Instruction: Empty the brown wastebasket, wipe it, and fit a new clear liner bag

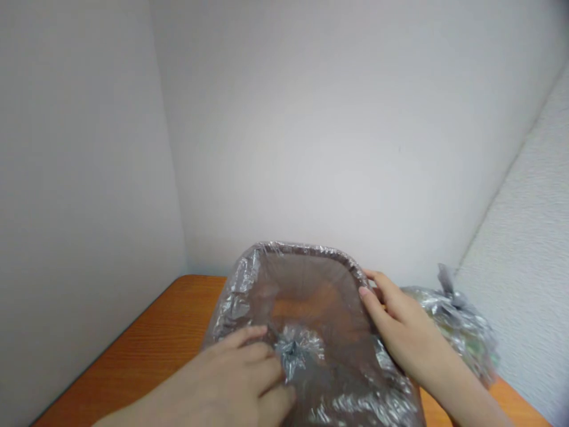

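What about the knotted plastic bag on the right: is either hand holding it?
No, both the left hand and the right hand are at the plastic-covered brown container, with the knotted bag beyond the right forearm.

Plain pale walls (284, 130) meet in a corner behind a wood-grained orange-brown table (155, 332).

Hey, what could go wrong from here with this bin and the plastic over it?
The plastic looks thin and puckers to a point right by the left hand, so a fingertip could snag or tear it.

The right hand is at the edge of the bin; an uneven push might shift it.

The tied bag sits close beside the right forearm, which might bump it.
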`<state>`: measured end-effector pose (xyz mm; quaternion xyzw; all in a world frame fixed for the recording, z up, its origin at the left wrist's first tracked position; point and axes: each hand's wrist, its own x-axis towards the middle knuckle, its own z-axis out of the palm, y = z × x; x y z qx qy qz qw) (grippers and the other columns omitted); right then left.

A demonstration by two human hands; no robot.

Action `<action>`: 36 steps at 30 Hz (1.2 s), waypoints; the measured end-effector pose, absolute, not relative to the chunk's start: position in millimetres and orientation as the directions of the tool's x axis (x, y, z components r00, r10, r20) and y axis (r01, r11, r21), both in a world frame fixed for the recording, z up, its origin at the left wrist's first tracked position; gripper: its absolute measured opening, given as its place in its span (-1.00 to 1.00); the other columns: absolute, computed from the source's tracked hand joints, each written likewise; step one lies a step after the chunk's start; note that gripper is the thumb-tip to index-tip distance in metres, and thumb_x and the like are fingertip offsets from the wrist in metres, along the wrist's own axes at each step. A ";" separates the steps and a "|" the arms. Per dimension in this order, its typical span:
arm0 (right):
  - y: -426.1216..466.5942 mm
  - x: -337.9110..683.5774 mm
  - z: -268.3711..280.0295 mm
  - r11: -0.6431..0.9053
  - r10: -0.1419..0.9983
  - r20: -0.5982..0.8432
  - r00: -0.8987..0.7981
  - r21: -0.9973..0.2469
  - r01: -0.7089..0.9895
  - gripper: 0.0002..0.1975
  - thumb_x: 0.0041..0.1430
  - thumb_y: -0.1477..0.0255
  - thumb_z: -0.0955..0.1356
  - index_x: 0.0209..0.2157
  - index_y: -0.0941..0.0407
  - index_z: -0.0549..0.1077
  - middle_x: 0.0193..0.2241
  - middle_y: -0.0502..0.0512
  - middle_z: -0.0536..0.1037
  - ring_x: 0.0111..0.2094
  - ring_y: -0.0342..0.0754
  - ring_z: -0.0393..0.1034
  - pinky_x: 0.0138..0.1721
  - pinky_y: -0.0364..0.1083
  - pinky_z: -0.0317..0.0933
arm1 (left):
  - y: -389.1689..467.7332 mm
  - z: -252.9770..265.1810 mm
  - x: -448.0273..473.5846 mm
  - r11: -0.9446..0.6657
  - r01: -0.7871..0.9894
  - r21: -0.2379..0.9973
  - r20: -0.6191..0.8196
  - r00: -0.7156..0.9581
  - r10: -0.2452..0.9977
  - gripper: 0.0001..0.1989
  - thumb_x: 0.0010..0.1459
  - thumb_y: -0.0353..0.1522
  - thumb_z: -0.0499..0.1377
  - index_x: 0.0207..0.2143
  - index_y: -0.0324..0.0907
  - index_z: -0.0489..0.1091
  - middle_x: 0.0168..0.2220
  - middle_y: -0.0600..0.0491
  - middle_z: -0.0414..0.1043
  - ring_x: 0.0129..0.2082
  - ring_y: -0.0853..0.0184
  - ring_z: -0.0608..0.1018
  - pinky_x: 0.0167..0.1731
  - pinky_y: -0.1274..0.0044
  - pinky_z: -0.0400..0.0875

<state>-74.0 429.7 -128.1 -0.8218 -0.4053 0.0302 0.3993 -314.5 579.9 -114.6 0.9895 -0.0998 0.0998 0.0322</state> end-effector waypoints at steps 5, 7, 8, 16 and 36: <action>456.7 -45.5 -125.3 -0.428 0.722 0.226 0.654 -0.597 0.679 -0.63 0.26 0.30 0.10 -0.05 0.15 0.35 -0.11 0.28 0.57 -0.06 0.13 0.45 -0.03 0.03 0.22 | 596.1 -69.5 -306.5 -0.977 0.094 0.193 0.339 0.928 0.157 -0.54 0.33 -0.08 0.02 0.23 0.09 0.23 0.30 0.14 0.22 0.30 0.21 0.24 0.33 0.30 0.05; 467.6 -33.3 -125.2 -0.461 0.729 0.196 0.655 -0.567 0.683 -0.65 0.25 0.35 0.11 -0.12 0.19 0.39 -0.13 0.33 0.57 -0.08 0.14 0.45 -0.05 0.03 0.22 | 613.8 -78.6 -300.0 -0.934 0.190 0.303 0.400 0.864 0.306 -0.58 0.38 -0.10 -0.07 0.21 0.10 0.25 0.30 0.15 0.21 0.31 0.24 0.22 0.33 0.28 0.04; 472.7 -27.7 -125.2 -0.471 0.729 0.189 0.658 -0.560 0.682 -0.66 0.24 0.37 0.12 -0.14 0.20 0.41 -0.14 0.35 0.57 -0.10 0.15 0.46 -0.06 0.02 0.22 | 622.8 -84.9 -296.2 -0.911 0.204 0.357 0.428 0.832 0.354 -0.58 0.39 -0.10 -0.10 0.20 0.06 0.27 0.29 0.13 0.23 0.30 0.25 0.23 0.33 0.27 0.05; 498.3 -3.0 -129.3 -0.476 0.739 0.176 0.650 -0.547 0.689 -0.69 0.16 0.47 0.18 -0.27 0.24 0.53 -0.22 0.34 0.62 -0.19 0.11 0.51 -0.15 -0.01 0.29 | 656.7 -114.7 -284.8 -0.750 0.053 0.660 0.497 0.717 0.488 -0.56 0.38 -0.09 -0.11 0.12 0.00 0.36 0.22 0.06 0.33 0.27 0.25 0.28 0.34 0.27 0.03; 476.8 -96.9 -28.6 0.054 0.933 -0.325 -0.152 -0.292 0.955 -0.29 0.30 -0.06 0.08 -0.32 0.20 0.59 -0.44 0.15 0.57 -0.45 -0.04 0.34 -0.33 -0.07 0.24 | 669.8 -75.1 -176.1 -0.926 0.144 0.349 0.021 0.987 0.162 -0.45 0.00 0.07 0.22 -0.81 -0.08 0.30 -0.70 -0.02 0.47 -0.21 0.02 0.61 0.22 0.12 0.11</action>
